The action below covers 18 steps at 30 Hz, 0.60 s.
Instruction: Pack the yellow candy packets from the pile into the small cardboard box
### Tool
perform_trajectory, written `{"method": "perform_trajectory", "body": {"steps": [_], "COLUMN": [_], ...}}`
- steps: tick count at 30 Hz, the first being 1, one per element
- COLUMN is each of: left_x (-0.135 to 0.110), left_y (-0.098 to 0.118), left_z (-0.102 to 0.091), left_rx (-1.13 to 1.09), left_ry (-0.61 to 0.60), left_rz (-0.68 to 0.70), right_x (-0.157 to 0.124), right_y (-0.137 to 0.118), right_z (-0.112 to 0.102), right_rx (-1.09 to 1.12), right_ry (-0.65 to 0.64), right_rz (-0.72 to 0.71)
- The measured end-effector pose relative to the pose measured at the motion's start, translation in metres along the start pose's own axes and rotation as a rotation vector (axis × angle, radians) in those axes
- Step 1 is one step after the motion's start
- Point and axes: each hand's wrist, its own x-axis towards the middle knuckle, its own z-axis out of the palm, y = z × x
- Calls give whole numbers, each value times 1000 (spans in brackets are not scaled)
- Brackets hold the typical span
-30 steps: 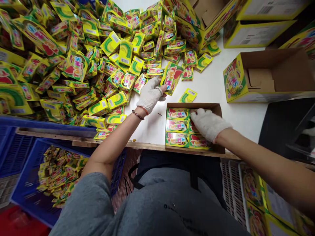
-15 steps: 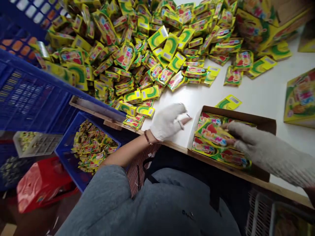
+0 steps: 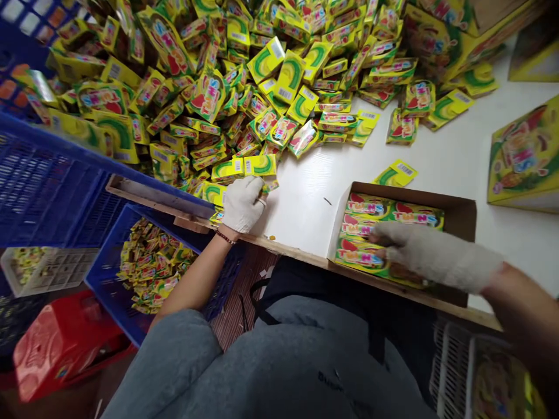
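My left hand (image 3: 243, 203), in a white glove with fingertips bare, is closed at the near edge of the pile, its fingers curled round a small yellow box (image 3: 264, 190) that is mostly hidden. Inside the open carton (image 3: 459, 220), my right hand (image 3: 419, 247), also gloved, has thumb and fingers closed at the right end of a small TWINS box (image 3: 356, 226). That box lies in the middle row, between other small boxes (image 3: 417, 215) with their printed faces up. The hand covers part of the rows.
A large heap of small yellow boxes (image 3: 288, 78) spreads over the white table (image 3: 305, 186). Single boxes lie behind the carton. Large printed cartons (image 3: 524, 154) stand at right. Left are a blue crate (image 3: 48, 180), a blue bin (image 3: 107, 276) and a red plastic stool (image 3: 56, 343).
My left hand has moved left from the bare tabletop to the pile and closed. My right hand has lowered the tilted TWINS box into the carton's middle row.
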Motion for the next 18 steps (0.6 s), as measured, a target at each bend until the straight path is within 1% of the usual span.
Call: {"method": "perform_trajectory", "body": {"steps": [2,3,4,5,6,7,8,9,11,12,13,15,16,17,18], "left_x": [4,5,5,5,5,4,2,0,-5,-7,-8,-7,-4,1,7], "left_y": [8,14,23,33,44,56,69,81,106,118,128,140,141,138,131], "left_z": [3,5,5,6,6,5,5,4,3,4,5,9,11,13,13], "left_rx": [-341,-530,-711,-869,-992,-1070,-1102,-1095,-1011,-959,-911,-832,-784,-712,-609], "left_ry": [122,139,123,83,31,-10,-39,-53,-56,-55,-52,-35,-11,19,45], "left_rz": [-19,-33,-49,-58,-54,-36,1,56,208,291,365,471,494,497,484], "right_x": [-1,-2,-2,-4,-5,-7,-9,-12,-17,-19,-21,-22,-22,-21,-19], "right_y": [-24,-34,-41,-44,-45,-44,-41,-38,-32,-31,-29,-28,-28,-26,-25], "right_z": [4,6,6,6,4,2,-2,-6,-17,-22,-26,-31,-31,-29,-27], "right_rx": [-42,-62,-84,-92,-85,-60,-18,38,170,226,261,264,253,253,275], "right_ry": [-41,-51,-40,-33,-17,30,117,236,485,567,606,620,631,643,650], "right_rz": [54,70,71,56,38,26,16,6,-31,-71,-115,-155,-126,-59,37]}}
